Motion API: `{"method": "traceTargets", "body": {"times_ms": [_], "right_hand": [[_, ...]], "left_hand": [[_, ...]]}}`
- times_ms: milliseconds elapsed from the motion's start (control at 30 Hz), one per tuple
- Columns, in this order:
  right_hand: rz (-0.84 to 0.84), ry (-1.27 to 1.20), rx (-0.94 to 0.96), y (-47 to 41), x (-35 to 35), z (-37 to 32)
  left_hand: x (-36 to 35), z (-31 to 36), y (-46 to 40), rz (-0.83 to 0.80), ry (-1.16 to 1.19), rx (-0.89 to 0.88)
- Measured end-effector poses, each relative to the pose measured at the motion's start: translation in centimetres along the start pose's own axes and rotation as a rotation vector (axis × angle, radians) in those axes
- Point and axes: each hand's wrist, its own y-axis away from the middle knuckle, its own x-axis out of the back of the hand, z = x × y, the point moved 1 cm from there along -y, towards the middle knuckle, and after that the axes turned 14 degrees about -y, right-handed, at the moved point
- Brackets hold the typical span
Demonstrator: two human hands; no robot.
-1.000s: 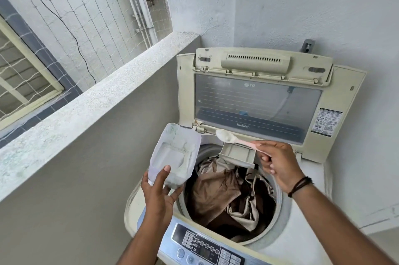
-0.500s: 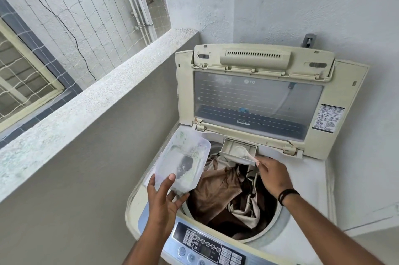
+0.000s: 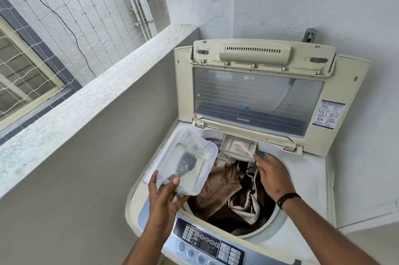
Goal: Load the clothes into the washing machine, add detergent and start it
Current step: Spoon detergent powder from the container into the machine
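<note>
With the right hand (image 3: 273,175) pinching the spoon (image 3: 246,148) over the detergent drawer (image 3: 238,148) at the washing machine's (image 3: 302,174) back edge, tipping slowly kept powder inside, while the left hand (image 3: 164,196) gripped the tub (image 3: 187,163).

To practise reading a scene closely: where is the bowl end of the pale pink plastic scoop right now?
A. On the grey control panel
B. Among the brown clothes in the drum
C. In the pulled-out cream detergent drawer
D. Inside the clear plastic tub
C: the right hand pinches the pale pink plastic scoop, whose bowl end sits in the pulled-out cream detergent drawer, not the clear plastic tub.
</note>
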Motion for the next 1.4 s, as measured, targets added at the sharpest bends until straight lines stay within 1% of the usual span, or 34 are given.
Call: {"method": "traceTargets", "body": {"times_ms": [67, 100, 167, 233, 267, 333, 433, 533, 600, 733, 800, 833, 900, 1033, 1100, 1167, 1267, 1300, 1333, 1400], "right_hand": [[0.041, -0.11, -0.026, 0.2, 0.5, -0.9], [0.098, -0.207, -0.055, 0.5, 1.0, -1.6], [0.231, -0.479, -0.154, 1.2, 2.0, -3.4], [0.311, -0.775, -0.229, 2.6, 3.2, -5.9], [0.332, -0.868, -0.233, 3.6, 3.8, -7.2], [0.305, -0.94, -0.198, 5.8, 5.0, -9.8], [0.134, -0.877, -0.086, 7.9, 5.1, -13.2], [-0.028, -0.645, 0.005, 8.6, 2.9, -14.1], [-0.112, -0.484, 0.132, 8.8, 1.6, -14.3], [-0.182, -0.241, 0.296, 8.8, -0.1, -15.1], [-0.225, -0.265, 0.299, 9.0, -0.7, -15.5], [-0.254, -0.325, 0.288, 9.2, -0.9, -15.7], [-0.251, -0.447, 0.255, 9.5, -0.8, -16.2], [-0.203, -0.466, 0.184, 9.6, -0.8, -16.1], [-0.247, -0.539, 0.132, 9.9, -0.8, -16.3], [-0.284, -0.709, -0.027, 10.1, -1.1, -16.5], [-0.218, -1.067, -0.43, 9.8, -1.5, -16.3], [-0.186, -1.151, -0.53, 9.4, -1.5, -16.2], [-0.158, -1.205, -0.595, 9.0, -1.4, -16.0], [-0.134, -1.262, -0.636, 8.3, -0.8, -16.0]], "left_hand": [[0.1, 0.1, 0.0, -0.009, -0.019, -0.002], [0.1, 0.1, 0.0, -0.015, -0.032, -0.007], [0.4, 0.4, 0.1, -0.028, -0.058, -0.02], [0.9, 0.5, 0.2, -0.04, -0.094, -0.032], [1.2, 0.6, 0.3, -0.047, -0.107, -0.044], [1.8, 0.5, 0.4, -0.058, -0.121, -0.075], [2.3, 0.4, 0.8, -0.085, -0.16, -0.105], [2.2, 0.5, 1.4, -0.126, -0.207, -0.131], [2.1, 0.5, 1.8, -0.146, -0.255, -0.15], [2.2, 0.7, 2.5, -0.157, -0.358, -0.189], [2.1, 1.0, 2.8, -0.134, -0.387, -0.21], [2.1, 1.2, 2.9, -0.121, -0.394, -0.218], [2.1, 1.5, 2.9, -0.11, -0.401, -0.232], [2.2, 1.7, 2.8, -0.09, -0.378, -0.246], [1.9, 1.7, 2.8, -0.058, -0.379, -0.251], [1.5, 1.6, 2.8, -0.024, -0.393, -0.253], [1.3, 1.6, 2.6, -0.001, -0.383, -0.247], [1.3, 1.6, 2.5, 0.001, -0.369, -0.24], [1.2, 1.6, 2.4, 0.001, -0.348, -0.23], [1.0, 1.8, 2.2, 0.008, -0.31, -0.21]]}}
